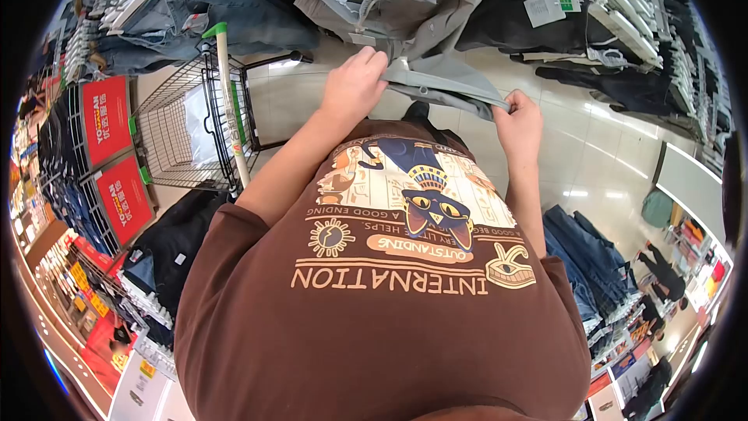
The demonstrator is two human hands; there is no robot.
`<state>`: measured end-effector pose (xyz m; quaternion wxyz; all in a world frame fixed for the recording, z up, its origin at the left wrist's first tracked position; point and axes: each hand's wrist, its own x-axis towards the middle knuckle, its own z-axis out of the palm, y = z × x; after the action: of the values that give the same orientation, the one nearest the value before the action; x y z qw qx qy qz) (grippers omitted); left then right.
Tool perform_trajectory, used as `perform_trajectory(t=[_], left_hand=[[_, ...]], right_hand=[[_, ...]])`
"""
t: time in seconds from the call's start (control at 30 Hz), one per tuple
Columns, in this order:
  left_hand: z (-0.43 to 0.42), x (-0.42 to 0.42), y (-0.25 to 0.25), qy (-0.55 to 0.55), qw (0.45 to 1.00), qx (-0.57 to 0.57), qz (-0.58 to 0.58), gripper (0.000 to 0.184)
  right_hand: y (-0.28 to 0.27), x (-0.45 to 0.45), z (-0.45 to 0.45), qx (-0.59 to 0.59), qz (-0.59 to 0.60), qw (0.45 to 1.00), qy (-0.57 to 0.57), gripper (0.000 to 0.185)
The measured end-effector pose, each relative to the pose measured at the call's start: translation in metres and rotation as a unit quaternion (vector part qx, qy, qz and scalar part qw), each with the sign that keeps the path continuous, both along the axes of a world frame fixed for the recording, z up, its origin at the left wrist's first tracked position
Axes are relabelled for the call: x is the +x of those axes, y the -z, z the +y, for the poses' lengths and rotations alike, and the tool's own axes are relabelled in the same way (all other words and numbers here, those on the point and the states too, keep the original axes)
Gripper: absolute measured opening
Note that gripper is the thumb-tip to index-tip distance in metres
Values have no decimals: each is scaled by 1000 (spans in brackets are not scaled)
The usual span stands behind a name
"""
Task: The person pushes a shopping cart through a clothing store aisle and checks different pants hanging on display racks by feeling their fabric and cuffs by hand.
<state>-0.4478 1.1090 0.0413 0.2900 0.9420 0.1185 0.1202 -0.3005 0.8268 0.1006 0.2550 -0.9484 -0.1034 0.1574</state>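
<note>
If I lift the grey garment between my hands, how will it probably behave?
The grey garment will probably be floppy, since it folds like soft cloth. It may feel light: your left hand and right hand hold it just with the fingers. Its edge could sag if released, as it seems pulled fairly straight between them.

A grey garment [449, 83] is held out in mid-air at both ends, its band [436, 80] drawn nearly straight and slanting down to the right. A small round fastening [423, 91] shows below the band; folds hide the full shape.
</note>
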Motion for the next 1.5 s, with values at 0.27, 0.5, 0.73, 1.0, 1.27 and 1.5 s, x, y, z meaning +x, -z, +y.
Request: perform_trajectory(t=[0.27, 0.5, 0.73, 1.0, 1.27, 1.5], left_hand=[[2, -4, 29, -177, 953, -224, 101, 27], [-26, -20, 15, -35, 988, -99, 112, 24], [-47, -43, 37, -46, 964, -154, 210, 22], [21, -119, 17, -336, 941, 40, 3, 55], [65, -251, 80, -519, 801, -75, 288, 44], [79, -254, 69, -492, 793, -215, 289, 29]], right_hand=[[28, 4, -11, 100, 352, 920, -139, 14], [110, 37, -42, -82, -57, 994, -35, 11], [142, 51, -68, -88, 17, 989, -121, 7], [221, 67, -76, -26, 287, 953, -92, 20], [243, 56, -49, -138, 395, 894, -157, 29], [269, 61, 49, -163, 360, 896, -204, 30]])
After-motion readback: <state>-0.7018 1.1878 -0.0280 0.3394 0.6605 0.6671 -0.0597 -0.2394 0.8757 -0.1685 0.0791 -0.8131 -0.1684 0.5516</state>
